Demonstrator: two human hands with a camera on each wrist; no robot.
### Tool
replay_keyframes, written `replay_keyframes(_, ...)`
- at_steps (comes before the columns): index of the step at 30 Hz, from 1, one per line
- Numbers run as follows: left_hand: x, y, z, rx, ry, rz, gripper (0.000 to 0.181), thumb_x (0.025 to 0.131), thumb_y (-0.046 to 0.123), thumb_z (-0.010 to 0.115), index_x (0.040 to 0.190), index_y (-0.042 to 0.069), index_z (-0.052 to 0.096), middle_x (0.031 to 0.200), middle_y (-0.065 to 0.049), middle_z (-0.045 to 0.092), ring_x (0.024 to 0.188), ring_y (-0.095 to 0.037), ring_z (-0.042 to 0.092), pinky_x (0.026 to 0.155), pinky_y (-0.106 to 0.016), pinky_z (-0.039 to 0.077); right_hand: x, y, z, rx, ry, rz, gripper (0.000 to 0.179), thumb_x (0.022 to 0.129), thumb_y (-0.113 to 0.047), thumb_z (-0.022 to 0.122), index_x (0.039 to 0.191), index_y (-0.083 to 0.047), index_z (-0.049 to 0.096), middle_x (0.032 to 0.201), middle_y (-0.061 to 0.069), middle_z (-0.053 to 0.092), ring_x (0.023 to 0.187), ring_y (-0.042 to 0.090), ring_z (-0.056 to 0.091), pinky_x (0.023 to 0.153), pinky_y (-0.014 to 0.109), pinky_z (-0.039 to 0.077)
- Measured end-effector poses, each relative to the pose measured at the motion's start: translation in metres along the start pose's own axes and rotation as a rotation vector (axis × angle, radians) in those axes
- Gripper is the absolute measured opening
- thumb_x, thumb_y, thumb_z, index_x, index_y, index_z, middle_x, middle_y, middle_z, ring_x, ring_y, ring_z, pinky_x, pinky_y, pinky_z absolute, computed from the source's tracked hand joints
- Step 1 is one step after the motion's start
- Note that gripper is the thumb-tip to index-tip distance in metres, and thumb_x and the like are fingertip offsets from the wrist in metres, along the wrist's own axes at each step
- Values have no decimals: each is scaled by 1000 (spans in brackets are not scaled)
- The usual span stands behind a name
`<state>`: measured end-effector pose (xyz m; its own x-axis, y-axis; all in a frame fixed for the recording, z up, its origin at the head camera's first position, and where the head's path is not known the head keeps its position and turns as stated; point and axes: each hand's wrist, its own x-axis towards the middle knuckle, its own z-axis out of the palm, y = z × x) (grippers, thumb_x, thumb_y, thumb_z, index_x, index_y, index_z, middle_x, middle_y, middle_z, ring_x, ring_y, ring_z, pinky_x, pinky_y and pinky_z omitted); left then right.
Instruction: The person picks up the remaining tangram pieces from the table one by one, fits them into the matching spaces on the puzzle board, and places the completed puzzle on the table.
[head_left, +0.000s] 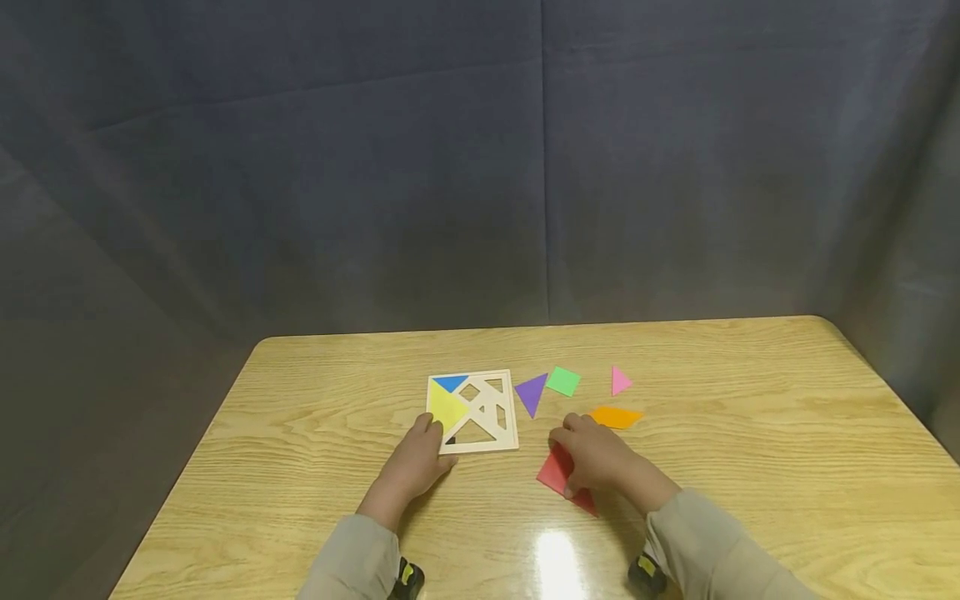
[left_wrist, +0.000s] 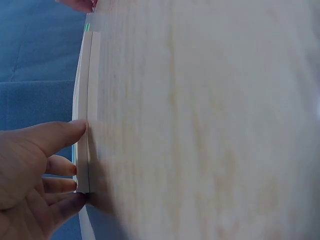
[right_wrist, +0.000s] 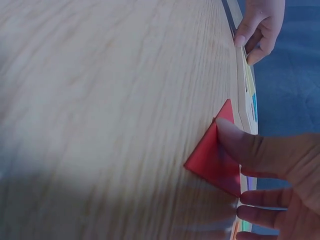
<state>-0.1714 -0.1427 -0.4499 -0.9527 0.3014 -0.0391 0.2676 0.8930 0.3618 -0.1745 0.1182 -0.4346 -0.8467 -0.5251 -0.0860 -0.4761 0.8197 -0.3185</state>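
Note:
The left hand (head_left: 417, 454) holds the near-left corner of a pale wooden tangram board (head_left: 512, 417). Its thumb lies along the front edge, as the left wrist view shows, and its fingers reach the left side. A yellow triangle (head_left: 446, 406) and a blue triangle (head_left: 451, 382) sit in the board; the other recesses in view hold no piece. To the right of the board, the right hand (head_left: 596, 454) grips a red triangle (right_wrist: 217, 160). The right thumb presses on its near side while the fingers are at its far edge.
Right of the board lie a purple triangle (head_left: 532, 392), a green square (head_left: 563, 381), a pink triangle (head_left: 620, 381) and an orange parallelogram (head_left: 617, 417), the last just beyond the right hand. A dark curtain (head_left: 405, 208) hangs behind the wooden table (head_left: 765, 433).

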Motion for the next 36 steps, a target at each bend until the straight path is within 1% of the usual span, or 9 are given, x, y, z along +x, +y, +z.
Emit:
replay_keyframes(3,1,-1,0,18,15,4,46,80,22,61,110,-10,47,117,-23,39,99,-34,49,82,-39,42,2,-2,-1,27,-8,13,56,46,-14,84,94,-10,56,82,-1,38,76,18,37,61,27,37)
replay_keyframes(6,2,-1,-1,26,34,3,45,78,22,63,108,-8,50,116,-23,42,96,-34,51,81,-39,43,4,-2,-1,57,-5,22,55,44,-9,83,90,-11,54,80,0,36,76,19,36,61,27,36)
replay_keyframes(10,3,-2,-1,18,46,-3,44,77,23,64,107,-7,52,117,-23,43,99,-36,49,83,-40,41,6,-1,-1,91,8,35,53,43,-4,82,85,-11,52,79,2,33,75,20,34,59,27,35)
replay_keyframes(16,3,-2,-2,12,33,-20,45,77,24,64,108,-7,52,118,-23,42,101,-36,48,84,-39,41,5,0,0,205,46,75,53,38,-2,83,81,-9,52,81,5,28,77,23,31,59,28,34)
replay_keyframes(20,3,-2,-3,10,24,-33,46,77,23,64,109,-7,52,119,-23,42,102,-36,48,85,-39,40,5,1,1,252,59,121,47,42,0,82,78,-6,52,83,8,27,75,23,34,58,27,36)
replay_keyframes(25,3,-1,-3,14,21,-25,46,77,23,64,109,-7,52,119,-23,42,102,-36,48,85,-39,41,4,5,2,305,93,170,40,48,-1,81,78,-3,54,85,9,28,68,21,40,56,26,38)
replay_keyframes(28,3,-1,-3,20,25,-24,46,78,23,64,109,-8,52,119,-23,42,102,-36,48,85,-39,40,2,9,2,317,126,176,33,54,-2,79,78,-2,56,83,9,31,66,20,41,55,25,38)
replay_keyframes(31,3,-1,-3,25,26,-22,46,78,23,64,109,-8,52,118,-24,43,102,-36,48,85,-39,40,0,13,1,320,147,177,26,57,-2,76,75,-2,58,79,8,34,64,18,39,56,25,37)
replay_keyframes(36,3,-2,-4,23,37,-10,46,77,22,64,109,-9,52,118,-24,43,103,-36,47,86,-39,39,-2,19,-2,318,178,156,19,58,-1,75,68,-4,59,70,5,40,64,17,37,58,27,35)
